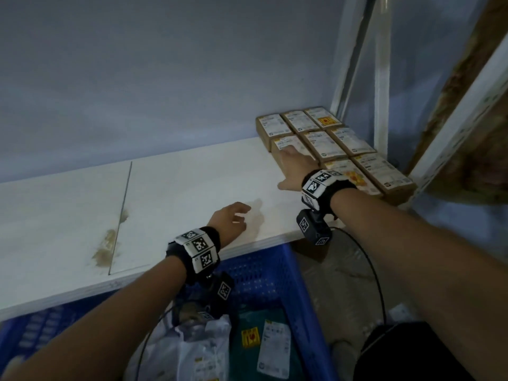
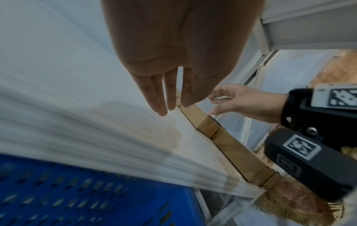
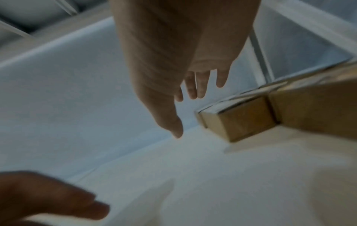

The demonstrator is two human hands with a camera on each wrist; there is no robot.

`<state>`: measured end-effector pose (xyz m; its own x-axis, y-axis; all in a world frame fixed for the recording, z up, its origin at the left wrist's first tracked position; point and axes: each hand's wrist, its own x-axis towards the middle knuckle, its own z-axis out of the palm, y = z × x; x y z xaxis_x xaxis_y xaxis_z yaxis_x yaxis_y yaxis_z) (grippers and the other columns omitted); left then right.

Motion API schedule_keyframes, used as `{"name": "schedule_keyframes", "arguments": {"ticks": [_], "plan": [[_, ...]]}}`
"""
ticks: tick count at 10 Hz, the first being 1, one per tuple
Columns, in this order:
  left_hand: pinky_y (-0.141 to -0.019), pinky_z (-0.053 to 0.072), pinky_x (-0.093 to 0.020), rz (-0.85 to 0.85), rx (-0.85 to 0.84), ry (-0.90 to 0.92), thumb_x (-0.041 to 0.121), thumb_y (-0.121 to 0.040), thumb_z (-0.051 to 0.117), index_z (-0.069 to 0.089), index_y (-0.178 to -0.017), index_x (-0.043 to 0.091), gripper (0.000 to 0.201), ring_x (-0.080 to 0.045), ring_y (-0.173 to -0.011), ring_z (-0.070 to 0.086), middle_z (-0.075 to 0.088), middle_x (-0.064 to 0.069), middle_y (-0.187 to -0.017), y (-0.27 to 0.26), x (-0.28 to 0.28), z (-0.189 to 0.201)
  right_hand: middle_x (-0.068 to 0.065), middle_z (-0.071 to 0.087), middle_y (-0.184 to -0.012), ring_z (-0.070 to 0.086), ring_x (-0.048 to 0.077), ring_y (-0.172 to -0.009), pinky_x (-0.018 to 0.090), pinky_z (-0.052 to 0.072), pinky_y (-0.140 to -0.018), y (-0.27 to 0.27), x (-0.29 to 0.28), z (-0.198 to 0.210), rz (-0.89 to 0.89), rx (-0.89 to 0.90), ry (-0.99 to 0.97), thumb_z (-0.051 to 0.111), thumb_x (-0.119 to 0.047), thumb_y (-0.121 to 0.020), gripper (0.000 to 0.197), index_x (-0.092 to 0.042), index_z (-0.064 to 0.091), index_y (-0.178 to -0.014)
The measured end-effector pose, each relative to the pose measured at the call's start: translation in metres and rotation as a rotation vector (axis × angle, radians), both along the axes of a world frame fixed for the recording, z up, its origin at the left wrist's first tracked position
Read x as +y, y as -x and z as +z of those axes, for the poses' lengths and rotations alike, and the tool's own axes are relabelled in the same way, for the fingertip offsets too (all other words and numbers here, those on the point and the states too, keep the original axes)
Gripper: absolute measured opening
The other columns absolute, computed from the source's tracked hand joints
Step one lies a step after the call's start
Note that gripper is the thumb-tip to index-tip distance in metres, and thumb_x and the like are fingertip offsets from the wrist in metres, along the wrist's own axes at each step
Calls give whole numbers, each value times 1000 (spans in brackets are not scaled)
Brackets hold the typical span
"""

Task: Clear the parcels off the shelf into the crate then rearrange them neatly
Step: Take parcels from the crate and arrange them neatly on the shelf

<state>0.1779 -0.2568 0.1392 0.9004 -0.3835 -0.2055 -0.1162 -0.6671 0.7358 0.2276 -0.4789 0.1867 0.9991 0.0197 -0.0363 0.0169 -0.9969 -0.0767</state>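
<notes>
While the head view is looking down on the white shelf (image 1: 170, 193), a block of brown cardboard parcels (image 1: 327, 144) is sitting at its far right end, packed edge to edge with labels facing up. The right hand (image 1: 295, 167) is reaching over the near left parcel of that block, fingers straight and spread, the fingertips lying over its label; whether they are touching it cannot be told. The left hand (image 1: 229, 218) is hovering over bare shelf to the left of the parcels and well apart from them, fingers loosely curled and holding nothing. Below the shelf's near edge a blue crate (image 1: 264, 273) is standing, with bagged parcels (image 1: 203, 350) lying in it.

Seen from the left wrist, the left hand (image 2: 173, 61) is hanging with its fingers (image 2: 154, 94) straight and slightly apart over the shelf (image 2: 77, 107), the brown sides of the parcels (image 2: 208, 123) lying just past the fingertips. The right hand (image 2: 243, 100) is spreading above them, empty.

Seen from the blurred right wrist, the right hand (image 3: 183, 61) is opening above the shelf (image 3: 212, 175), with the parcels (image 3: 247, 119) to its right and the left hand (image 3: 48, 198) near left.
</notes>
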Motion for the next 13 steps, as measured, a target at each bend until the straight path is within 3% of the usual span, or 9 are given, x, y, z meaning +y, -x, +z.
{"name": "schedule_keyframes", "arguments": {"ticks": [2,4,6,8,9,10,11,12,13], "plan": [[-56,51,-23,71,23,80,-5,-83,45,60,-90,13,24,-19,-70,64,67,-1,-93,43,50,7,2,58,-109,59,22,-94,36,49,-80,73,69,-20,238,-152,-207,63,-23,-81,26,-16,62,-106],[-53,48,-21,13,132,-12,-3,-87,52,57,-69,17,27,-14,-59,59,64,-6,-70,83,94,-19,-4,65,-84,61,16,-76,27,47,-62,125,117,-52,329,-15,-275,62,-21,-82,4,-18,65,-81],[-67,49,-31,24,372,-263,9,-92,50,57,-74,13,20,-19,-68,57,60,-6,-75,113,143,-78,5,68,-89,62,23,-80,37,54,-71,148,149,-98,322,322,-226,63,-20,-86,8,-13,64,-82],[-74,48,-31,137,535,-373,9,-94,52,62,-106,-5,21,-26,-87,57,62,-13,-94,125,186,-122,12,70,-92,63,27,-79,37,54,-67,156,182,-149,308,486,-152,61,-18,-86,10,-11,67,-83],[-83,50,-36,186,555,-425,5,-92,53,60,-115,-9,27,-31,-94,63,65,-24,-114,126,199,-139,12,65,-98,55,25,-78,28,41,-58,161,198,-175,270,570,-134,61,-21,-87,14,-10,62,-95],[-85,52,-34,148,539,-527,7,-90,53,65,-108,-2,23,-31,-104,65,67,-19,-113,125,207,-158,6,52,-93,50,22,-75,24,31,-49,166,207,-204,214,643,-160,60,-25,-89,16,-16,53,-101],[-74,48,-36,93,646,-531,19,-88,58,65,-97,0,22,-29,-83,63,64,-24,-115,121,211,-189,0,50,-89,58,24,-77,25,38,-55,170,214,-231,120,721,-230,62,-27,-87,15,-31,51,-96],[-74,44,-37,1,641,-602,23,-91,47,57,-90,-5,29,-26,-79,55,63,-27,-98,115,202,-224,12,56,-122,58,31,-106,35,47,-79,169,217,-256,50,737,-228,58,-29,-92,41,-14,47,-129],[-75,44,-37,-99,586,-641,28,-92,50,53,-109,8,27,-27,-81,55,59,-17,-92,115,185,-231,13,52,-136,52,31,-123,31,43,-90,169,216,-267,142,786,-261,52,-20,-97,40,-13,47,-135]]}}
